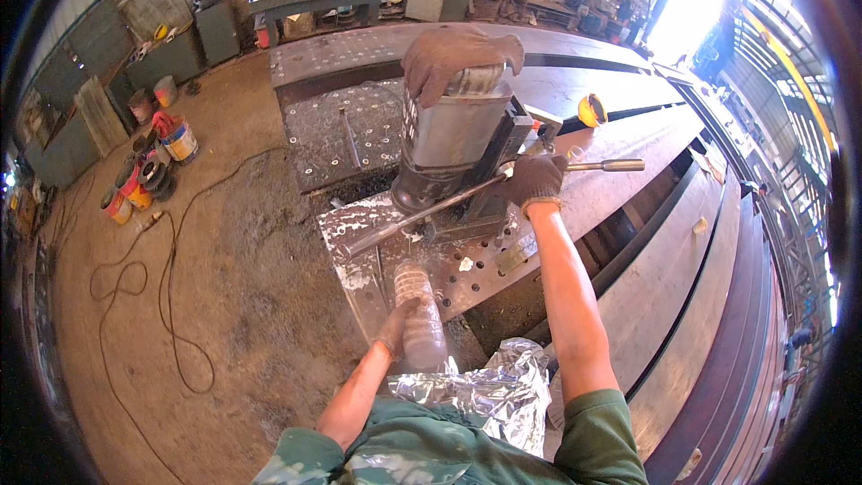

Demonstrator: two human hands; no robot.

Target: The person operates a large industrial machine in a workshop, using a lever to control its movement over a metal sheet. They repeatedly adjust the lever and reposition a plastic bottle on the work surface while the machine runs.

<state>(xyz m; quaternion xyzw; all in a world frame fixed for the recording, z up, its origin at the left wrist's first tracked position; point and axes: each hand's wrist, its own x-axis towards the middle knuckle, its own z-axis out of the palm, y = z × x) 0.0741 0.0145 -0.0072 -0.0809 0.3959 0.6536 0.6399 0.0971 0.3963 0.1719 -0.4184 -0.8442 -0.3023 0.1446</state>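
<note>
My left hand (pixel 395 328) is wrapped round a clear ribbed plastic bottle (pixel 422 319) low in front of me, beside the front edge of the drilled steel plate (pixel 359 283). In a dark knitted work glove, my right hand (pixel 537 181) is closed round the long metal feed handle (pixel 431 209) at the side of a grey drilling machine (pixel 453 135). The machine stands upright on the plate. A brown cloth or glove (pixel 453 58) is draped over its top. Its lower working end is partly hidden behind the handle.
Long steel beams (pixel 664 260) stretch away to the right. A yellow cup-shaped object (pixel 592 110) lies on one. Crumpled silver foil (pixel 503 386) is against my front. On the left floor are buckets (pixel 180 139) and a looped cable (pixel 171 278). A workbench (pixel 319 2) stands behind.
</note>
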